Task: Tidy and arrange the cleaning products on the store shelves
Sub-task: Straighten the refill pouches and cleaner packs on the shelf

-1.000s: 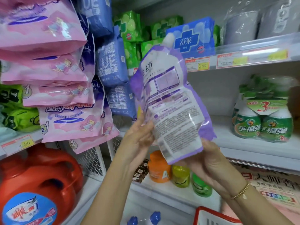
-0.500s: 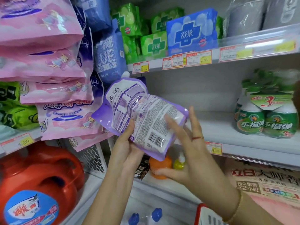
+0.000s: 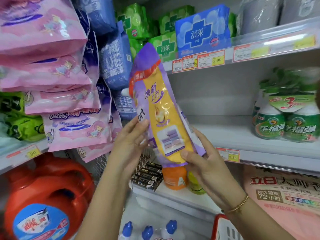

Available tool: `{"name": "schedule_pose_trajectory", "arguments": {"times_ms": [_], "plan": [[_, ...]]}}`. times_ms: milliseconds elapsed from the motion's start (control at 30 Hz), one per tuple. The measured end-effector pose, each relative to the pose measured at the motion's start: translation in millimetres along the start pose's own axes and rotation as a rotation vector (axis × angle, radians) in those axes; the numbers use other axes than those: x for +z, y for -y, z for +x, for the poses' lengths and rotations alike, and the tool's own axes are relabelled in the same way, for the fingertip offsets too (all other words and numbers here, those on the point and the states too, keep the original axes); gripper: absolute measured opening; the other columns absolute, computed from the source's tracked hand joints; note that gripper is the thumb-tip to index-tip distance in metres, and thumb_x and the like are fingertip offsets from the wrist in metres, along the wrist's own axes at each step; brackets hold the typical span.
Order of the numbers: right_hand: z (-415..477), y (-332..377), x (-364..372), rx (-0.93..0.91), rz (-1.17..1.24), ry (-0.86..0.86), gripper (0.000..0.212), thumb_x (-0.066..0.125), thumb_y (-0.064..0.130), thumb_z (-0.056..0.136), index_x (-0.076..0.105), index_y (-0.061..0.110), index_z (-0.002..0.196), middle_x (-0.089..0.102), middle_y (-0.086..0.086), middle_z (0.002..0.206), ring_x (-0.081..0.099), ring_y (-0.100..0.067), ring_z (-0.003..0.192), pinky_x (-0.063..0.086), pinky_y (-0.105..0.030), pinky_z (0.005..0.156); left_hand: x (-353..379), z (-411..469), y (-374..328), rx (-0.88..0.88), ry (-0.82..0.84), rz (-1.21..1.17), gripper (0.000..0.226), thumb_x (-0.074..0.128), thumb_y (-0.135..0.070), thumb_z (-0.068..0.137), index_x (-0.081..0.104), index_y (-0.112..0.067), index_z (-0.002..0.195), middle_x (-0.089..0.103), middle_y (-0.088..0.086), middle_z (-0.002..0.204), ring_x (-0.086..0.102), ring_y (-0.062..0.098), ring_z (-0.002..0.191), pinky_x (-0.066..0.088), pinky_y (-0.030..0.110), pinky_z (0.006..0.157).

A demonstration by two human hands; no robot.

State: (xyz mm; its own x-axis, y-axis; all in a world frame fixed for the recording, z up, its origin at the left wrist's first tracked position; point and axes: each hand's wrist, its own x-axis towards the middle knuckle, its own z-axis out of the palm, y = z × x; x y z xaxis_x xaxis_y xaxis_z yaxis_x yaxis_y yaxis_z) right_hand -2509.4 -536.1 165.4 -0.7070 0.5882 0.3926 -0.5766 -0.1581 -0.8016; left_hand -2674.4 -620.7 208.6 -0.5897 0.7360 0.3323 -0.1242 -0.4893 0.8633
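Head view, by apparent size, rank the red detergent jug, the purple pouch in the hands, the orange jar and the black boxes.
1. red detergent jug, largest, but near the camera and cropped.
2. purple pouch, also held close.
3. orange jar and black boxes look alike; the pouch hides the jar's top.

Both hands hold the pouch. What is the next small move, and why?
Probably set the pouch upright on the middle shelf, left of the green bottles: left hand and right hand hold it upright, front out, before that bare space.

Bright, even store light; soft blur, wide-angle bending at edges.
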Motion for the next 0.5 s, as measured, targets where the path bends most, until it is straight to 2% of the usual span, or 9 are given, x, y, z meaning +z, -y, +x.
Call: {"name": "schedule_pose_trajectory", "arguments": {"times_ms": [33,100,167,200,233,300,333,433,500], "plan": [[-2,-2,-1,0.071,0.080,0.030,0.064,0.074,0.001,0.069,0.056,0.021,0.126,0.066,-0.010,0.120,0.060,-0.034,0.112,0.050,-0.046,0.095,-8,1,0,-0.051,0.026,0.013,0.078,0.094,-0.040,0.041,0.064,-0.016,0.110,0.072,0.000,0.094,0.067,0.012,0.074,0.052,0.026,0.063],[-5,-6,-1,0.168,0.179,0.071,0.059,0.072,0.004,0.072,0.057,0.018,0.127,0.066,-0.013,0.118,0.060,-0.034,0.102,0.053,-0.043,0.082,-25,3,3,-0.114,0.010,-0.042,0.076,0.097,-0.038,0.028,0.072,-0.016,0.096,0.074,0.002,0.093,0.070,0.014,0.074,0.056,0.026,0.058],[-6,-8,2,0.247,0.282,0.050,0.051,0.064,0.008,0.076,0.056,0.010,0.126,0.068,-0.016,0.114,0.067,-0.032,0.096,0.057,-0.041,0.073,-34,5,8,-0.121,-0.094,-0.157,0.082,0.099,-0.031,0.022,0.071,-0.012,0.097,0.074,0.006,0.098,0.071,0.015,0.082,0.060,0.030,0.064],[-6,-7,6,0.279,0.321,0.035,0.048,0.060,0.012,0.077,0.056,0.007,0.124,0.068,-0.018,0.113,0.068,-0.033,0.095,0.058,-0.042,0.070,-36,5,9,-0.132,-0.131,-0.198,0.083,0.098,-0.028,0.027,0.069,-0.009,0.103,0.073,0.009,0.103,0.071,0.016,0.086,0.061,0.032,0.070],[-6,-5,9,0.304,0.349,0.021,0.048,0.058,0.017,0.076,0.057,0.005,0.122,0.068,-0.019,0.113,0.068,-0.037,0.095,0.059,-0.043,0.068,-35,5,9,-0.153,-0.143,-0.223,0.074,0.095,-0.026,0.039,0.069,-0.007,0.105,0.073,0.010,0.103,0.071,0.017,0.086,0.060,0.034,0.072],[-5,2,15,0.328,0.373,-0.001,0.049,0.060,0.026,0.070,0.059,0.008,0.116,0.069,-0.018,0.110,0.068,-0.042,0.091,0.060,-0.043,0.066,-30,2,3,-0.220,-0.134,-0.227,0.040,0.082,-0.026,0.056,0.076,-0.006,0.090,0.075,0.010,0.091,0.072,0.019,0.080,0.060,0.036,0.066],[-4,7,18,0.332,0.356,-0.018,0.048,0.060,0.030,0.069,0.060,0.009,0.112,0.070,-0.017,0.106,0.069,-0.041,0.085,0.060,-0.041,0.063,-24,1,-2,-0.260,-0.092,-0.234,0.038,0.084,-0.028,0.055,0.078,-0.006,0.086,0.075,0.012,0.092,0.073,0.021,0.081,0.060,0.039,0.066],[-4,22,26,0.355,0.252,-0.054,0.042,0.053,0.033,0.085,0.056,0.010,0.120,0.071,-0.022,0.094,0.071,-0.037,0.066,0.057,-0.032,0.050,-10,1,-9,-0.340,0.065,-0.265,0.070,0.097,-0.029,0.037,0.076,-0.006,0.100,0.072,0.016,0.107,0.070,0.028,0.097,0.059,0.048,0.073],[-6,32,28,0.340,0.174,-0.081,0.040,0.046,0.037,0.093,0.052,0.014,0.126,0.067,-0.022,0.108,0.071,-0.036,0.063,0.055,-0.029,0.046,-1,3,-12,-0.363,0.082,-0.280,0.083,0.097,-0.030,0.038,0.070,-0.006,0.114,0.068,0.017,0.116,0.068,0.029,0.101,0.058,0.046,0.073]]}}
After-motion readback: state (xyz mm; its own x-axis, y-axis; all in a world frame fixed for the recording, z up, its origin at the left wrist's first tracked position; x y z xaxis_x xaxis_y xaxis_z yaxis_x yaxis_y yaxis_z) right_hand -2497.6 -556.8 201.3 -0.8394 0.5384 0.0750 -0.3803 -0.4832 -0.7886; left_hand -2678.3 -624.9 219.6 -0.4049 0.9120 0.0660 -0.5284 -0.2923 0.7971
